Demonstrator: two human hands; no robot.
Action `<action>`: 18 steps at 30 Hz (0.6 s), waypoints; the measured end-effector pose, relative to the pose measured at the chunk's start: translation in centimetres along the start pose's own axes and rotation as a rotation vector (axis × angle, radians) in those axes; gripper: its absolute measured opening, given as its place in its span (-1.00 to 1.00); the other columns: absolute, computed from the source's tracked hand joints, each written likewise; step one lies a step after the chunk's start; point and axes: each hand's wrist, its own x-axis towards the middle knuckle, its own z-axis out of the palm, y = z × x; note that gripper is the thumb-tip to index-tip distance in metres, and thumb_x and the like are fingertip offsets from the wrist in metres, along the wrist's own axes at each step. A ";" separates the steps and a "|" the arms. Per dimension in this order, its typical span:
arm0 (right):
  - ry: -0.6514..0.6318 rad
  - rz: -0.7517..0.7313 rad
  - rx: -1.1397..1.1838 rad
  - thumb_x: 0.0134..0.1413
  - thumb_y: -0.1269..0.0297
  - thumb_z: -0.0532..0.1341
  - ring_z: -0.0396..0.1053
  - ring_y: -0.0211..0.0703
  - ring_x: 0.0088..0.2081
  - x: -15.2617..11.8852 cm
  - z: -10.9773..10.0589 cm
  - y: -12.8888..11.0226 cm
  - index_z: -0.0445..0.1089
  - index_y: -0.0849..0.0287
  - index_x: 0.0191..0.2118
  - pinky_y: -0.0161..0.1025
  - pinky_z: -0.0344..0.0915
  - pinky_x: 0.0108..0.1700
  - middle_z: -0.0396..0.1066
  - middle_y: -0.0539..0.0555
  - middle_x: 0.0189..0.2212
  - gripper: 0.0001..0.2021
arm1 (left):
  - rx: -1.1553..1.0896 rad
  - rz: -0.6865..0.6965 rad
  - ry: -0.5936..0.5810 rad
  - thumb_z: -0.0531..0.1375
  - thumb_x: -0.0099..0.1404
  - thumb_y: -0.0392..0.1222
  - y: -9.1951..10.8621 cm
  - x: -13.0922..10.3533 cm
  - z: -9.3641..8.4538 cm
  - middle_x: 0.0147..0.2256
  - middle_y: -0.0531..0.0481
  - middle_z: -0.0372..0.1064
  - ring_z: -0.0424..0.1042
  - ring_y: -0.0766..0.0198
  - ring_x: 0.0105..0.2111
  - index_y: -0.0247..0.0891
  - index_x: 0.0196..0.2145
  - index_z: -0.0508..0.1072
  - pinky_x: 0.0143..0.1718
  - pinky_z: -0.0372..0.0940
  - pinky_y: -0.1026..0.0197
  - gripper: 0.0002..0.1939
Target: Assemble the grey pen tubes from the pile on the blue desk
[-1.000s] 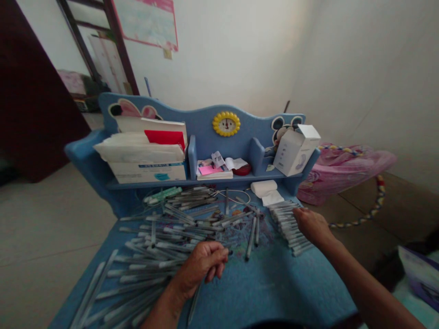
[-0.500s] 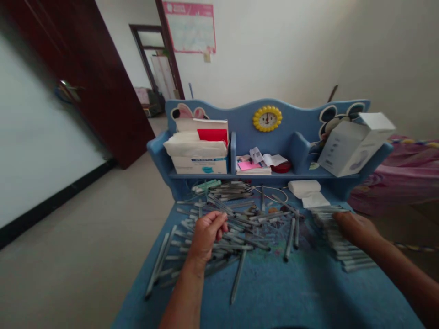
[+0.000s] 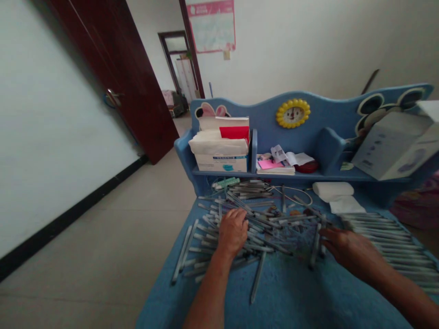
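Grey pens with dark ends (image 3: pixel 209 237) lie in a loose heap on the blue desk (image 3: pixel 284 292). My left hand (image 3: pixel 233 230) rests palm down on this heap, its fingers bent and closed. Its fingertips are hidden, so anything in them cannot be made out. My right hand (image 3: pixel 343 244) reaches in from the right, slightly blurred, with fingers a little apart. Its fingertips are at two pens (image 3: pixel 314 249) lying side by side, and whether they touch is unclear. Beyond that hand, pens (image 3: pixel 394 242) lie in a neat parallel row.
A white paper roll (image 3: pixel 332 189) stands behind the row. More pens (image 3: pixel 254 188) are bunched under the shelf, beside a white cord (image 3: pixel 303 194). The shelf carries a mask box (image 3: pixel 221 160), papers (image 3: pixel 274 167) and a white carton (image 3: pixel 391 146). One pen (image 3: pixel 258 278) lies toward the front.
My right hand has moved left from the row of pens to the two pens. My left hand has turned palm down onto the heap. The view has swung left.
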 end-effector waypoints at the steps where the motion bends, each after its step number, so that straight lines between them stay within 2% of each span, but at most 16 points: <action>1: -0.058 -0.058 0.021 0.07 0.32 0.05 0.44 -0.14 -0.43 0.4 -0.2 -1.6 0.40 0.06 -0.31 -0.33 0.19 -0.47 0.48 0.05 -0.39 -0.83 | 0.040 0.002 -0.048 0.08 0.19 -0.27 0.1 -0.1 -0.1 -0.08 -0.09 0.37 0.25 0.14 -0.02 -0.24 -0.13 0.41 0.05 0.09 0.04 -0.73; 5: -0.145 -0.137 0.108 0.11 0.34 0.00 0.43 -0.19 -0.38 2.3 -1.0 -6.8 0.37 0.09 -0.25 -0.36 0.17 -0.42 0.44 0.06 -0.35 -0.79 | 0.135 -0.043 -0.183 0.10 0.19 -0.20 0.4 -0.7 -0.4 -0.01 -0.06 0.32 0.19 0.06 0.03 -0.18 -0.13 0.40 0.07 -0.05 -0.13 -0.73; 9: -0.101 -0.210 0.099 0.15 0.37 -0.03 0.36 -0.23 -0.36 4.9 -1.1 -10.1 0.37 0.11 -0.28 -0.38 0.13 -0.39 0.38 0.06 -0.37 -0.77 | 0.159 -0.043 -0.222 0.09 0.19 -0.20 0.3 -1.0 -0.6 -0.04 -0.07 0.33 0.21 0.08 -0.01 -0.20 -0.15 0.39 0.04 -0.05 -0.11 -0.75; 11: -0.056 -0.254 0.078 0.17 0.36 -0.04 0.32 -0.21 -0.31 6.3 -0.8 -11.2 0.38 0.11 -0.28 -0.36 0.13 -0.32 0.34 0.08 -0.34 -0.75 | 0.164 -0.042 -0.233 0.09 0.19 -0.21 0.3 -1.0 -0.7 -0.08 -0.08 0.35 0.23 0.08 -0.04 -0.20 -0.19 0.40 0.03 -0.04 -0.08 -0.78; 14: 0.002 -0.313 0.068 0.17 0.34 -0.03 0.24 -0.12 -0.17 8.4 0.0 -12.3 0.39 0.04 -0.19 -0.26 0.14 -0.17 0.30 0.13 -0.21 -0.75 | 0.170 -0.043 -0.254 0.09 0.17 -0.23 0.4 -1.0 -1.1 -0.15 -0.07 0.37 0.24 0.10 -0.07 -0.21 -0.26 0.41 0.00 -0.02 -0.04 -0.83; 18: 0.021 -0.351 0.084 0.17 0.29 -0.01 0.13 0.00 0.00 10.4 1.4 -12.8 0.39 0.01 -0.15 -0.12 0.11 -0.05 0.22 0.16 -0.06 -0.74 | 0.174 -0.067 -0.283 0.07 0.19 -0.22 0.6 -1.0 -1.6 -0.22 -0.08 0.38 0.25 0.11 -0.11 -0.23 -0.33 0.42 -0.03 0.00 0.00 -0.86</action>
